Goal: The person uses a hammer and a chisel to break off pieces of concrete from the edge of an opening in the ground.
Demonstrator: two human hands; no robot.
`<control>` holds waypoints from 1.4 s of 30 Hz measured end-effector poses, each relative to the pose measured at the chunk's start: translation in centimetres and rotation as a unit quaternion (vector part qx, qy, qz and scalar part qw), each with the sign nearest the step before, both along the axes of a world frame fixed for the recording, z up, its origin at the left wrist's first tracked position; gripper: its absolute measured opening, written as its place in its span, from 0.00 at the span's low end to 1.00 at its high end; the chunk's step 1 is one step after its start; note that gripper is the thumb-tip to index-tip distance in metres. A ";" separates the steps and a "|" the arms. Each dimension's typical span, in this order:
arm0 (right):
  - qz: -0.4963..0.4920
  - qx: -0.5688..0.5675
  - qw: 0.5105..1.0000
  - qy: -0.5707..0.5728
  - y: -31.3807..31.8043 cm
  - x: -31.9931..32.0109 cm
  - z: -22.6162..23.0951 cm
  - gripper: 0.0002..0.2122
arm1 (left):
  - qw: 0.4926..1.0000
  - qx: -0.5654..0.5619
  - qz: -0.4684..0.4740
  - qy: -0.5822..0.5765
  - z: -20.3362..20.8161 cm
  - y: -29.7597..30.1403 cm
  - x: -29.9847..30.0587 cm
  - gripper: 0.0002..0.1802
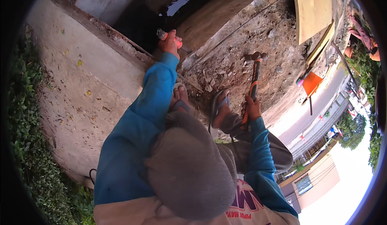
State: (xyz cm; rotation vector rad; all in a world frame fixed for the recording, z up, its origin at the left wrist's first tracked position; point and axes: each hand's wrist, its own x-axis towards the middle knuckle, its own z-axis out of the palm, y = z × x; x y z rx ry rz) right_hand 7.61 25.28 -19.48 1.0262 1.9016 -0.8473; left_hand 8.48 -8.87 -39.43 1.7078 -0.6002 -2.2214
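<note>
Bright blue sleeves cover both arms, the left hand (170, 43) closed on a grey chisel (162, 34), the right hand (252, 108) gripping a hammer (254, 77) with an orange-and-black handle and dull steel head. Grey flip-flops (217, 106) sit on brown dirt. The concrete wall (80, 75) at left is pale grey with yellow leaf specks; a plywood sheet (312, 7) far right is tan, an orange flag (311, 83) below it

One claw hammer (254, 79) with an orange-and-black handle, one metal chisel (162, 34), two grey flip-flops (217, 104), two plywood boards (312, 9), one orange flag (311, 83), two hands.
</note>
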 end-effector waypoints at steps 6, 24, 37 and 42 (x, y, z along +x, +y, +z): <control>-0.023 0.001 1.000 -0.002 -0.3 0.7 0.0 0.11 | 1.000 -0.010 0.017 0.022 -1.7 0.5 0.3 0.13; 0.031 -0.025 0.999 -0.001 -0.2 -0.2 0.1 0.14 | 0.984 0.053 0.017 -0.167 -5.3 -3.7 -2.9 0.11; -0.219 -0.154 0.959 0.092 -2.6 0.1 -8.4 0.09 | 0.906 -0.132 -0.275 0.295 10.9 -5.4 -7.0 0.13; -0.214 -0.125 0.967 0.065 -3.0 -2.1 -6.4 0.08 | 0.853 -0.143 -0.433 0.253 10.0 0.5 -5.5 0.11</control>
